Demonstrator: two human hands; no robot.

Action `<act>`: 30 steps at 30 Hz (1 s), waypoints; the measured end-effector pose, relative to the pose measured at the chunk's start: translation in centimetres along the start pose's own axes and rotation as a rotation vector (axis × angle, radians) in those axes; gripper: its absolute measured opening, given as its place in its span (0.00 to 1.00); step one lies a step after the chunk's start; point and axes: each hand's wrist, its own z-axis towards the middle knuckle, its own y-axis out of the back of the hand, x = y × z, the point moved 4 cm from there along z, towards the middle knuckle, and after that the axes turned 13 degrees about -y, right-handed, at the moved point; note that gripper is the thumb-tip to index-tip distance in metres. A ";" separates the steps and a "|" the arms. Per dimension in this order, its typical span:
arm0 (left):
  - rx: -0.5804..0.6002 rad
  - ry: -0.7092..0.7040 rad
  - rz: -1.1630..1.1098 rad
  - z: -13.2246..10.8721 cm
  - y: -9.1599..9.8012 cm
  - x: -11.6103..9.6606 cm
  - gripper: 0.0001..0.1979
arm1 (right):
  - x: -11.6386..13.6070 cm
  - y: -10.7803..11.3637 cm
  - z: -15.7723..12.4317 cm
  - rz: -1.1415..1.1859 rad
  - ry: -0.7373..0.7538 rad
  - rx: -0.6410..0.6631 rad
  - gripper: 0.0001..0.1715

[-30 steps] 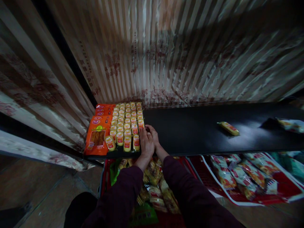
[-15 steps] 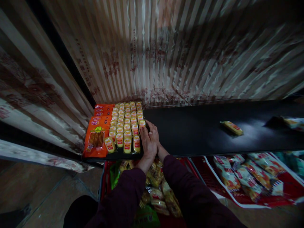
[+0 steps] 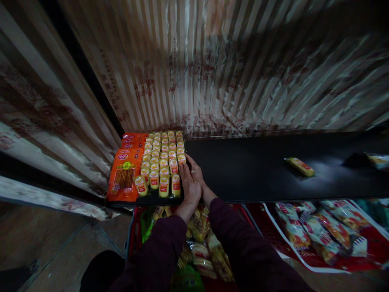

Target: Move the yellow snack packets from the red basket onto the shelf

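Several rows of small yellow wrapped cakes [image 3: 164, 163] with red-and-white labels stand packed together at the left of the black shelf [image 3: 231, 170]. My left hand [image 3: 190, 187] lies along the right side of the front rows, fingers stretched forward and touching the packs. Just behind and to its right, my right hand [image 3: 198, 173] is pressed close against it, fingers extended to the side of the same block. The palms' inner sides are hidden. One front cake pack [image 3: 141, 185] leans at the left corner. A single similar pack [image 3: 300, 166] lies flat farther right on the shelf.
Orange snack bags [image 3: 123, 176] lie left of the cakes. Below the shelf, a red basket [image 3: 133, 231] holds mixed packets, and another red basket [image 3: 304, 257] holds white-and-orange bags. Striped sheeting [image 3: 212, 81] hangs behind. Another packet [image 3: 378, 160] lies at the right edge.
The view has shifted very slightly. My hands stay against the right side of the cake rows, and I see no pack moved.
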 end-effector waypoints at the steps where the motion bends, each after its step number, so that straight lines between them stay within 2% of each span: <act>1: -0.003 0.000 -0.003 0.0 0.0 0.0 0.28 | 0.0 0.0 0.0 -0.002 0.004 -0.004 0.24; 7: -0.030 -0.003 -0.020 0.2 0.0 0.4 0.28 | 0.8 -0.1 -1.0 -0.074 0.092 -0.078 0.24; 13: 0.004 -0.014 0.009 0.2 0.3 0.6 0.27 | 0.8 -0.3 -1.4 -0.082 0.079 -0.086 0.24; 21: -0.009 -0.086 0.007 0.0 0.3 0.4 0.29 | 0.8 -0.2 -1.5 -0.062 0.075 -0.070 0.22; 30: -0.004 -0.070 -0.008 -0.4 0.4 0.1 0.29 | -0.1 0.0 -0.6 -0.087 0.033 -0.095 0.25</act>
